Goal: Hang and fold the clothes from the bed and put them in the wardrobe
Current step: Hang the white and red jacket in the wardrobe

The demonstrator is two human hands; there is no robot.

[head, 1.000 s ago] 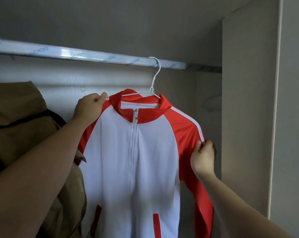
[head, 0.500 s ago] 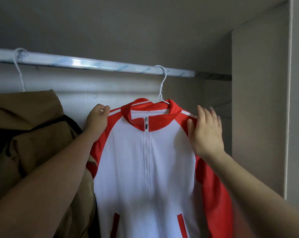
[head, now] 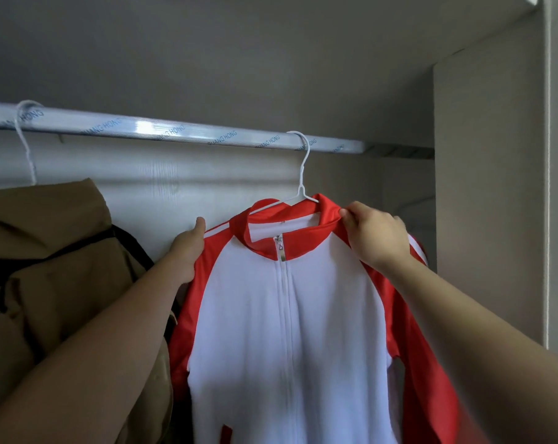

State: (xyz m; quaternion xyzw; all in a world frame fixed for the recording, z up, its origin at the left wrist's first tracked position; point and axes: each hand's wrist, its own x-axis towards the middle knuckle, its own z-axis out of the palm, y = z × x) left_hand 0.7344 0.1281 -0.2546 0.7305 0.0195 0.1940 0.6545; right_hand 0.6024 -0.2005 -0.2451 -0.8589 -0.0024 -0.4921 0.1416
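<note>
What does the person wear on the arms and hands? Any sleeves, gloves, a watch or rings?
Nothing shows. The left forearm and right forearm are bare, with no sleeve in view. The left hand and right hand have no glove, watch or ring.

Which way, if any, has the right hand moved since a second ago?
Yes. The right hand left the sleeve of the jacket and rose to its collar, beside the white hanger.
</note>
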